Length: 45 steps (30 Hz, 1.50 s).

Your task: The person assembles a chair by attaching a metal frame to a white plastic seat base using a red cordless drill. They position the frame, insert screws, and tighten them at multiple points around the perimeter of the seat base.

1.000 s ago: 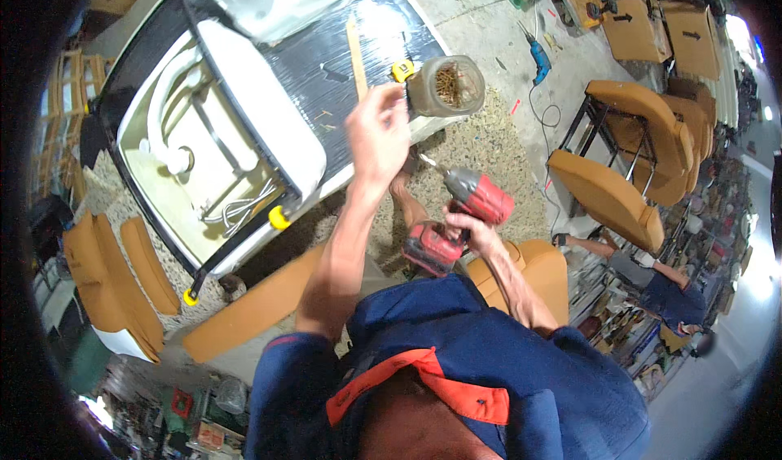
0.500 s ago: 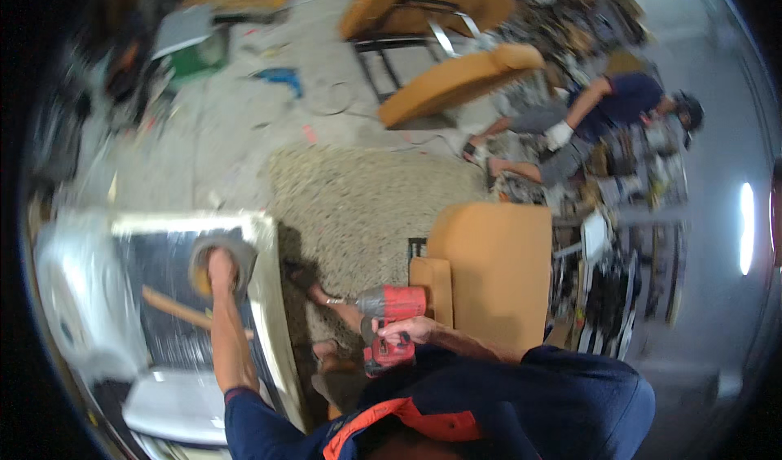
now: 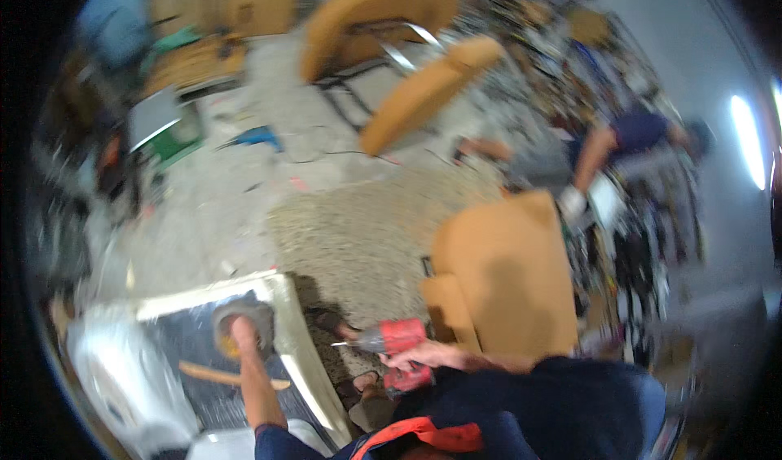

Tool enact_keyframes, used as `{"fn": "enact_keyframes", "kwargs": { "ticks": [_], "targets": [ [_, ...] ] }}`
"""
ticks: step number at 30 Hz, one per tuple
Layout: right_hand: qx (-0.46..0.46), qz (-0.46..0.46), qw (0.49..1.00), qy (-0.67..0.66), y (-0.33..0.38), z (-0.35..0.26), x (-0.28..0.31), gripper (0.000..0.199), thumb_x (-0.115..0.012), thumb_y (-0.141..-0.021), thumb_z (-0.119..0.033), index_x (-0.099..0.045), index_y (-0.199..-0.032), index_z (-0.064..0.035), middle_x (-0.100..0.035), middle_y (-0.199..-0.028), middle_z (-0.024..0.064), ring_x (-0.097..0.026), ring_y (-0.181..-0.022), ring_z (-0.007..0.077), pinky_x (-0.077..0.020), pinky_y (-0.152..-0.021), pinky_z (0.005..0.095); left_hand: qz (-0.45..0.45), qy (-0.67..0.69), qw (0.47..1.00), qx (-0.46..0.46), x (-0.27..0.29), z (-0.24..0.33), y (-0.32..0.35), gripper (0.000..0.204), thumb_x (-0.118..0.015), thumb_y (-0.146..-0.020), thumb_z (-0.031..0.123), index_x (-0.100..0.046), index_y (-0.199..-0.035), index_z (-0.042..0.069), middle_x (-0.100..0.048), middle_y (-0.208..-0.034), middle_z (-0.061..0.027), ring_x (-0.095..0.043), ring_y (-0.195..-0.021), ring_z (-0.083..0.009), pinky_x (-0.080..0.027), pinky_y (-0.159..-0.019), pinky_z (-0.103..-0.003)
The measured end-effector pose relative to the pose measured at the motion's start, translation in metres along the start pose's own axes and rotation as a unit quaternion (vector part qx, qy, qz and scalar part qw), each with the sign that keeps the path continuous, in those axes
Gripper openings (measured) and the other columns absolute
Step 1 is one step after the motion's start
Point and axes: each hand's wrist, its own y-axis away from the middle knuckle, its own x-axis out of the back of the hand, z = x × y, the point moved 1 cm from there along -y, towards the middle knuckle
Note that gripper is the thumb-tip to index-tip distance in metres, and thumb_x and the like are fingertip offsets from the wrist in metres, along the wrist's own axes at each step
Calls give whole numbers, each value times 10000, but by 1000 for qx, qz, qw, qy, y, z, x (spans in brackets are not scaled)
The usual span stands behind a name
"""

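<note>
Holding the red and grey cordless drill [image 3: 402, 336] close to the body, the right hand [image 3: 417, 356] has its grip wrapped round the handle; the bit, angled up and leftward in the view a second ago, now points almost straight left. A sandalled foot [image 3: 366, 381] shows just past the tool. The left hand [image 3: 243, 330] has gone from beside the cloudy jar [image 3: 265, 322] to inside its mouth, where it also was half a second ago; whether that grip is wide, narrow or holding something I cannot tell, since the fingers are hidden.

The jar sits on the black, film-wrapped counter [image 3: 311, 354], near its pale far corner. The left forearm crosses over a wooden strip [image 3: 210, 372], and the wrist blocks the jar's opening. The jar itself looks round and greyish, with a yellow-brown patch low on its left side, all blurred. Left of it bulges a white shape in clear plastic [image 3: 130, 387].

Right of the feet, a tan padded panel [image 3: 509, 281] stands beside a speckled mat [image 3: 350, 240]. Beyond the mat a blue drill [image 3: 261, 137] lies on the pale floor [image 3: 212, 208], between a green box [image 3: 181, 142] and tan seats [image 3: 428, 94]. A co-worker [image 3: 639, 138] bends by piled clutter [image 3: 635, 256], a white-gloved hand [image 3: 573, 203] farther from the knee than half a second ago. Farthest off are cardboard boxes [image 3: 261, 6].
</note>
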Motion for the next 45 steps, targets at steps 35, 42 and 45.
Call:
{"fn": "enact_keyframes", "kwargs": {
  "ticks": [35, 42, 45],
  "targets": [
    [-75, -219, 918, 322, -15, -31, -128, 361, -769, -779, -81, -647, -1112, -13, -663, -938, 66, -639, -841, 188, -513, -795, 335, 389, 905, 125, 116, 215, 112, 495, 185, -604, -985, 40, -683, -1135, -33, -726, -956, -122, -740, -855, -203, -618, -688, -300],
    [-68, -364, 831, 415, 14, 15, -174, 341, -747, -798, -60, -630, -1116, -18, -649, -886, 68, -630, -786, 179, -496, -713, 305, 464, 875, 47, 129, 187, 145, 592, 152, -565, -1025, 88, -627, -1136, 5, -710, -982, -129, -749, -884, -267, -636, -679, -342],
    [-43, -392, 794, 463, 32, 34, -194, 301, -734, -823, -128, -624, -1079, -14, -622, -812, 50, -597, -699, 162, -460, -647, 293, 496, 858, -7, 137, 175, 161, 626, 136, -551, -1035, 110, -611, -1123, 25, -695, -960, -103, -750, -877, -265, -636, -678, -337]
  ]
}}
